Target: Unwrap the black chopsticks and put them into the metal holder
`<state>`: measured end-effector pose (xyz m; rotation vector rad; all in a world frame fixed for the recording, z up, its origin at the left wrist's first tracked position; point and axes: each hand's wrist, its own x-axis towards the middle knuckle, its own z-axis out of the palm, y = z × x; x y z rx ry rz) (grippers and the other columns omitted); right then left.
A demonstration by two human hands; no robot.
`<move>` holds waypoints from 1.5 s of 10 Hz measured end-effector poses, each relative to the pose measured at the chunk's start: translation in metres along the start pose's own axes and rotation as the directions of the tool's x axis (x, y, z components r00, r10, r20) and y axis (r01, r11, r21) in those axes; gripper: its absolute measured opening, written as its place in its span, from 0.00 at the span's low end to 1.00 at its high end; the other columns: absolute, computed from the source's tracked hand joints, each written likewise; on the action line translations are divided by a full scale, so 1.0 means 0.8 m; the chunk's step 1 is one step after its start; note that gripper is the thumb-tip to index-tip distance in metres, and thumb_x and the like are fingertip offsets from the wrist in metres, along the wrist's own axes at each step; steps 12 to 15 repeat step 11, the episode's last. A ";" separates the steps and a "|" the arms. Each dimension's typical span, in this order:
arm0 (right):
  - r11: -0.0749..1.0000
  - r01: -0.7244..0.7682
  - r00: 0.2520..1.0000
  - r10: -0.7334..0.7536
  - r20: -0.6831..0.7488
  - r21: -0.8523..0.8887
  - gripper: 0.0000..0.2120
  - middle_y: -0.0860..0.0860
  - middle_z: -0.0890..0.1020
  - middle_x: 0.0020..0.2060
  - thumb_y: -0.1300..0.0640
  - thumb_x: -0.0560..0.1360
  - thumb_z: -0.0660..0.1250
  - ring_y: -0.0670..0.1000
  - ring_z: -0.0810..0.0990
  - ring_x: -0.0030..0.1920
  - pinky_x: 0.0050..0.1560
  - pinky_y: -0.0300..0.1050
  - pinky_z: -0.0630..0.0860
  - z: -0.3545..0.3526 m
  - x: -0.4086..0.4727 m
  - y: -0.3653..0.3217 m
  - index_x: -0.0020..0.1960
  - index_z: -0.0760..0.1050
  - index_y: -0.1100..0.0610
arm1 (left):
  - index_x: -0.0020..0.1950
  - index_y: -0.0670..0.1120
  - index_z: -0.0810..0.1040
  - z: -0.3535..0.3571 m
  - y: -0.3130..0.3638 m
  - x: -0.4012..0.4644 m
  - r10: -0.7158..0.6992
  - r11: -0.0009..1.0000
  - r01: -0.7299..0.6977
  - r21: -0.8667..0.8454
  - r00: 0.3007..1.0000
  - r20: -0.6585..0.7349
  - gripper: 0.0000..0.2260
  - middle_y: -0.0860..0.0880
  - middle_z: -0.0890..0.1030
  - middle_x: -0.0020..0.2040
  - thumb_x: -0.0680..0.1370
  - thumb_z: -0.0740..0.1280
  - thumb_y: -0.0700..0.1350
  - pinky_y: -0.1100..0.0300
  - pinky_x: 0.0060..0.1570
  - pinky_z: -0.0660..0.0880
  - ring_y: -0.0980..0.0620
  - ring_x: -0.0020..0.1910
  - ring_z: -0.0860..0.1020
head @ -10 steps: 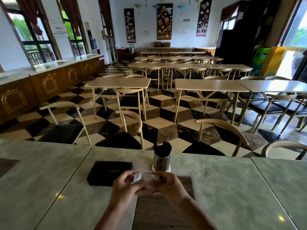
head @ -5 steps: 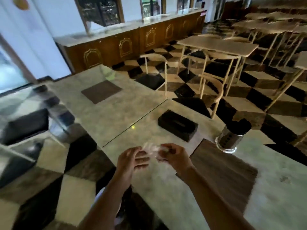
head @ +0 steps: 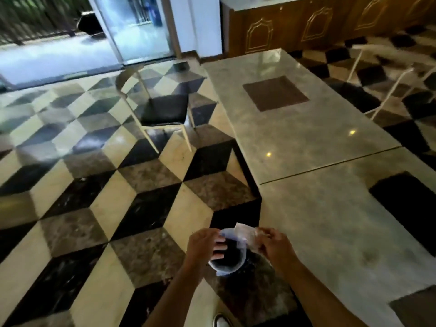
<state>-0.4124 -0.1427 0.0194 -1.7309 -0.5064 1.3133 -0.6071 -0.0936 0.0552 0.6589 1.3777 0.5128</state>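
Observation:
My left hand [head: 206,244] and my right hand [head: 271,243] pinch a crumpled clear plastic wrapper [head: 243,233] between them, off the table's near-left edge. Right under the wrapper, on the floor, stands a round bin [head: 243,256] with a pale rim and a dark inside. No black chopsticks show in either hand. The metal holder is out of view.
The marble table [head: 330,232] runs along the right, joined to a second one [head: 295,128] with a brown inlay. A black box [head: 405,204] lies on the near table. A black-seated chair [head: 162,112] stands on the checkered floor. My shoe [head: 220,320] shows at the bottom.
My view has swung left and down, away from the metal holder to the floor beside the table. Both hands carried the wrapper off the table edge to above the bin.

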 end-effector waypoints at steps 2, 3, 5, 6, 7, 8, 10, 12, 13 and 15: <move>0.949 -0.275 0.957 0.286 0.055 -0.155 0.11 0.65 0.83 0.46 0.64 0.74 0.70 0.61 0.82 0.44 0.50 0.57 0.79 0.089 0.090 0.082 0.56 0.78 0.66 | 0.43 0.39 0.78 -0.091 -0.040 0.103 -0.042 0.998 0.049 0.030 0.981 -0.191 0.13 0.39 0.80 0.35 0.85 0.59 0.36 0.61 0.23 0.75 0.49 0.24 0.80; 0.901 -0.339 0.936 0.352 -0.002 -0.271 0.10 0.63 0.83 0.47 0.63 0.75 0.69 0.59 0.81 0.41 0.38 0.44 0.78 0.114 0.157 0.133 0.56 0.77 0.63 | 0.40 0.41 0.80 -0.110 -0.093 0.172 -0.105 0.992 0.118 0.044 0.967 -0.234 0.17 0.45 0.84 0.31 0.85 0.57 0.36 0.59 0.28 0.76 0.50 0.26 0.82; 0.839 -0.358 0.929 0.363 -0.069 -0.411 0.07 0.58 0.79 0.40 0.66 0.73 0.67 0.55 0.79 0.42 0.42 0.43 0.77 0.161 0.337 0.292 0.51 0.77 0.68 | 0.41 0.44 0.80 -0.106 -0.204 0.327 -0.193 0.981 0.188 -0.046 0.921 -0.339 0.12 0.45 0.83 0.35 0.83 0.62 0.37 0.60 0.28 0.78 0.49 0.31 0.82; 0.809 -0.426 0.897 0.437 -0.071 -0.405 0.10 0.63 0.82 0.46 0.57 0.70 0.67 0.61 0.81 0.45 0.51 0.60 0.80 0.173 0.408 0.378 0.48 0.78 0.61 | 0.45 0.41 0.80 -0.096 -0.268 0.409 -0.242 0.970 0.228 -0.082 0.909 -0.340 0.10 0.43 0.83 0.39 0.82 0.62 0.38 0.62 0.28 0.77 0.47 0.34 0.82; 0.796 -0.412 0.908 0.403 -0.119 -0.443 0.05 0.64 0.83 0.45 0.56 0.70 0.67 0.61 0.83 0.42 0.48 0.61 0.80 0.184 0.465 0.442 0.43 0.79 0.58 | 0.47 0.41 0.81 -0.093 -0.318 0.469 -0.291 0.957 0.272 -0.101 0.898 -0.329 0.08 0.47 0.85 0.38 0.82 0.63 0.39 0.62 0.28 0.77 0.49 0.33 0.82; 0.754 -0.437 0.897 0.406 -0.175 -0.490 0.14 0.63 0.83 0.49 0.53 0.73 0.68 0.63 0.83 0.45 0.50 0.60 0.80 0.193 0.516 0.496 0.54 0.80 0.61 | 0.50 0.42 0.81 -0.095 -0.366 0.515 -0.315 0.949 0.300 -0.095 0.895 -0.316 0.07 0.47 0.86 0.40 0.83 0.64 0.42 0.59 0.32 0.77 0.49 0.37 0.84; 0.701 -0.269 0.961 0.238 -0.139 -0.660 0.17 0.56 0.84 0.45 0.47 0.75 0.67 0.59 0.80 0.49 0.46 0.43 0.70 0.204 0.534 0.530 0.52 0.81 0.60 | 0.47 0.46 0.82 -0.099 -0.417 0.547 -0.323 0.945 0.324 -0.040 0.907 -0.271 0.09 0.46 0.85 0.44 0.83 0.63 0.43 0.60 0.33 0.78 0.48 0.40 0.84; 0.709 -0.279 0.959 0.238 -0.153 -0.648 0.12 0.59 0.83 0.41 0.53 0.75 0.65 0.61 0.79 0.45 0.46 0.50 0.74 0.197 0.510 0.530 0.44 0.81 0.61 | 0.49 0.45 0.82 -0.100 -0.418 0.532 -0.343 0.938 0.340 -0.060 0.898 -0.277 0.09 0.43 0.85 0.44 0.84 0.64 0.44 0.59 0.35 0.78 0.47 0.40 0.84; 0.709 -0.279 0.959 0.238 -0.153 -0.648 0.12 0.59 0.83 0.41 0.53 0.75 0.65 0.61 0.79 0.45 0.46 0.50 0.74 0.197 0.510 0.530 0.44 0.81 0.61 | 0.49 0.45 0.82 -0.100 -0.418 0.532 -0.343 0.938 0.340 -0.060 0.898 -0.277 0.09 0.43 0.85 0.44 0.84 0.64 0.44 0.59 0.35 0.78 0.47 0.40 0.84; 0.709 -0.279 0.959 0.238 -0.153 -0.648 0.12 0.59 0.83 0.41 0.53 0.75 0.65 0.61 0.79 0.45 0.46 0.50 0.74 0.197 0.510 0.530 0.44 0.81 0.61 | 0.49 0.45 0.82 -0.100 -0.418 0.532 -0.343 0.938 0.340 -0.060 0.898 -0.277 0.09 0.43 0.85 0.44 0.84 0.64 0.44 0.59 0.35 0.78 0.47 0.40 0.84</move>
